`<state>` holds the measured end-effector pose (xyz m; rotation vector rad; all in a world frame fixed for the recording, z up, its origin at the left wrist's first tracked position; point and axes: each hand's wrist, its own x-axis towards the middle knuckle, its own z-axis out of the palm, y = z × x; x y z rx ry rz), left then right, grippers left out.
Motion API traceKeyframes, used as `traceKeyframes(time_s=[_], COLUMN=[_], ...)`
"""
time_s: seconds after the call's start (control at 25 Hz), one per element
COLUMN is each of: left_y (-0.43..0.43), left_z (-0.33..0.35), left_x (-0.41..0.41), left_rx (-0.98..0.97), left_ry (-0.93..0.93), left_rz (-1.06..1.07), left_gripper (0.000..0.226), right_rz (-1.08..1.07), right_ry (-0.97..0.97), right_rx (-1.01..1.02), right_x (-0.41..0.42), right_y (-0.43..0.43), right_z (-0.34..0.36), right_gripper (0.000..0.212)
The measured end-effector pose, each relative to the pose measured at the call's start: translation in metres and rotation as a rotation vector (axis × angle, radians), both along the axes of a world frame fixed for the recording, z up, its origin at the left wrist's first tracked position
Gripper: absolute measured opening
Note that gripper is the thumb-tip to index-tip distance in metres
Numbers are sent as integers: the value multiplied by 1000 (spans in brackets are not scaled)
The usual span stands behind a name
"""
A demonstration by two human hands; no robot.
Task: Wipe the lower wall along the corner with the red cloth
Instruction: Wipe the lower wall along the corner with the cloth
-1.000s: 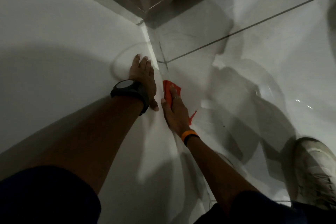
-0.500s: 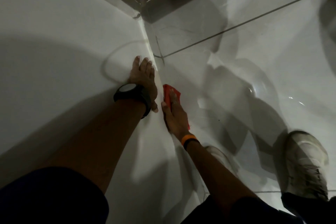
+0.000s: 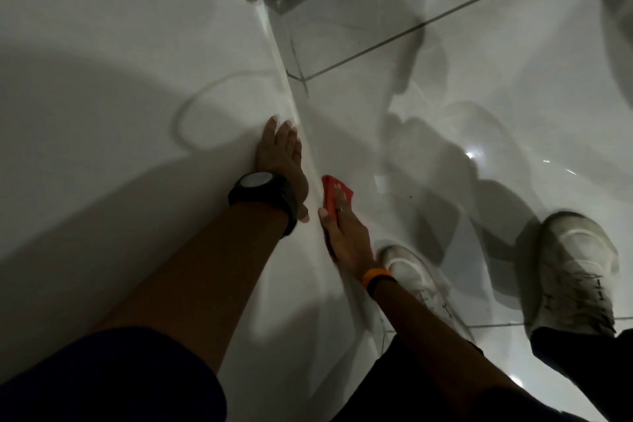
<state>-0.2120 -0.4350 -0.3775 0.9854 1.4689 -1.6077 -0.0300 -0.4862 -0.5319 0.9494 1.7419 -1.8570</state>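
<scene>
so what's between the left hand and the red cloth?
Head view: only the pale corner seam separates the left hand, flat on one wall, from the red cloth under the right hand.

Red cloth (image 3: 334, 193): small, folded into a flat pad, bright red, corners a little rumpled. Pressed flat against the glossy white tiled wall (image 3: 359, 134) right of the corner seam (image 3: 301, 134), its left edge just beside the seam. Upper part shows; the lower part is covered. Wall here is pale, shiny, crossed by a dark grout line higher up. Cloth sits low, well below that grout line.
</scene>
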Motion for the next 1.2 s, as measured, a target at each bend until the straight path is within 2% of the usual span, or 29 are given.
traceKeyframes(time_s=[0.04, 0.16, 0.2, 0.32, 0.4, 0.68, 0.88, 1.04, 1.2], left_y=[-2, -7, -8, -13, -14, -22, -30, -33, -42], left_z=[0, -3, -5, -6, -5, -7, 3, 6, -1], left_x=[6, 20, 23, 28, 30, 50, 68, 78, 100], left_rx=[-9, -27, -20, 7, 14, 27, 24, 32, 39], left_ry=[-10, -7, -7, -11, 3, -18, -13, 8, -21], left_rz=[-1, -23, -25, -4, -10, 10, 3, -6, 12], left_gripper=[132, 132, 133, 137, 138, 138, 138, 140, 140], right_rz=[1, -23, -34, -41, -18, -26, 19, 38, 26], right_ry=[10, 65, 69, -54, -92, -62, -147, -181, -139], right_rx=[-10, -23, -20, -54, -69, -60, -42, -68, -35], right_x=[-5, -41, -45, -4, 42, 38, 84, 64, 62], right_y=[2, 16, 19, 2, -15, -11, -23, -16, -17], right_z=[-1, -4, -5, 5, 16, 7, 27, 21, 17], right_gripper=[77, 60, 61, 72, 72, 49, 54, 62, 60])
